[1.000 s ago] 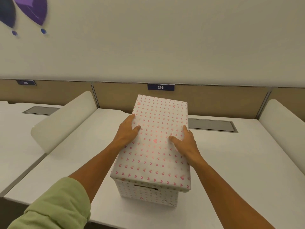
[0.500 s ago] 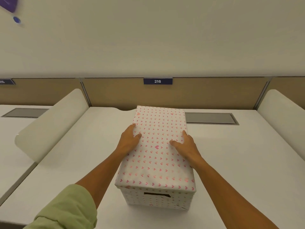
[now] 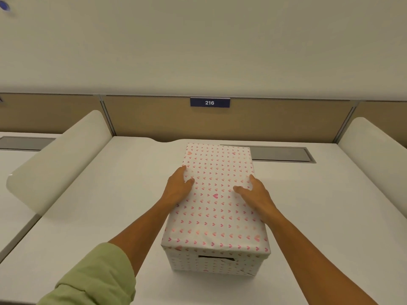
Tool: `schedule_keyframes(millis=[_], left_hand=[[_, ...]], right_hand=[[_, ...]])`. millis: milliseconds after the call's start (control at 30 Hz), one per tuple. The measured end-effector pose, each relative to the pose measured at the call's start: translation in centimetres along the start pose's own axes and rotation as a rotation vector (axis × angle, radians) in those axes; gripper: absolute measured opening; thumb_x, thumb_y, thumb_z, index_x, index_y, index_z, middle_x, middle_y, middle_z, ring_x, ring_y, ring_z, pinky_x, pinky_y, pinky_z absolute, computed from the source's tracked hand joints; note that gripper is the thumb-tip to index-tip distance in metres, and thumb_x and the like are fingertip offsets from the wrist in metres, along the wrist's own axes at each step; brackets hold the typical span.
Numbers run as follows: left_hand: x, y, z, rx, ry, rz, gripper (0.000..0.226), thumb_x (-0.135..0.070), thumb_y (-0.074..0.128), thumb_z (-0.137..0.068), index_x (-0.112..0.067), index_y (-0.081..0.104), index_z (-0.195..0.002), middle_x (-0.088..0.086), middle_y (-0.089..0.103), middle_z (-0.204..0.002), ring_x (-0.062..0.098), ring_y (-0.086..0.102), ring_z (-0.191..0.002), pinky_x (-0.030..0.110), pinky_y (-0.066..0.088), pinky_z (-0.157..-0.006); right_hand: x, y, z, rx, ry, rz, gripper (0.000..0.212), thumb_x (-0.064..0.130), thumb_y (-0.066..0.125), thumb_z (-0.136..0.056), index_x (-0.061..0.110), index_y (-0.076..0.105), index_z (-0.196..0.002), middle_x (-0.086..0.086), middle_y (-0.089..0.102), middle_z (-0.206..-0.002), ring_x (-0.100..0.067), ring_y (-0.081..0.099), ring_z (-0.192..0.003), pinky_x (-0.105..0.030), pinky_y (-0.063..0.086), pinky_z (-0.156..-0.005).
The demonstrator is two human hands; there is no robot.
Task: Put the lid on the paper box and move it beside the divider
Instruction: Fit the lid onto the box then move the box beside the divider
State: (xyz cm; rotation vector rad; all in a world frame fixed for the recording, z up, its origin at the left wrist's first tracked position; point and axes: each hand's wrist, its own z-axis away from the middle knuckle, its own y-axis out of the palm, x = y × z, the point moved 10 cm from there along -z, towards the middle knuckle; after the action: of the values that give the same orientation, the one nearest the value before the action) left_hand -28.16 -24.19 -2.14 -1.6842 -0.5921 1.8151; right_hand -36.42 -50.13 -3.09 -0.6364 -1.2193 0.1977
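The paper box (image 3: 212, 264), white with small pink hearts, stands in the middle of the white desk (image 3: 110, 205) with its matching lid (image 3: 217, 194) lying flat on top. My left hand (image 3: 178, 188) grips the lid's left edge, thumb on top. On the lid's right edge sits my right hand (image 3: 255, 192), gripping in the same way. A slot handle shows in the box's near end. One cream divider (image 3: 59, 159) rises at the desk's left side, well apart from the box, and another cream divider (image 3: 374, 155) at the right.
A tan back panel with a blue "216" label (image 3: 209, 103) closes the desk's far edge. A grey cable hatch (image 3: 284, 154) lies in the desk behind the box, to its right. Another desk lies beyond the left divider.
The lid has come down level onto the box, from tilted with its near edge overhanging. Both hands stayed on its sides. The view has shifted slightly left and down.
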Motion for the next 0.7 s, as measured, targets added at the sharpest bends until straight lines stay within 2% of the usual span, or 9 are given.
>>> schedule_keyframes(millis=[700], left_hand=[[1.5,1.1,-0.3,0.039,-0.040,-0.003,0.062,-0.035,0.052,-0.098,-0.023,0.025,-0.153,0.001,0.025,-0.162,0.027,0.029,-0.147,0.045,0.029,-0.116]], right_hand=[[-1.3,1.7,-0.8,0.057,-0.006,0.122,0.088,0.049,0.063,-0.092,0.020,0.013,-0.158,-0.004,0.022,-0.164,-0.030,0.033,-0.146,-0.049,0.040,-0.110]])
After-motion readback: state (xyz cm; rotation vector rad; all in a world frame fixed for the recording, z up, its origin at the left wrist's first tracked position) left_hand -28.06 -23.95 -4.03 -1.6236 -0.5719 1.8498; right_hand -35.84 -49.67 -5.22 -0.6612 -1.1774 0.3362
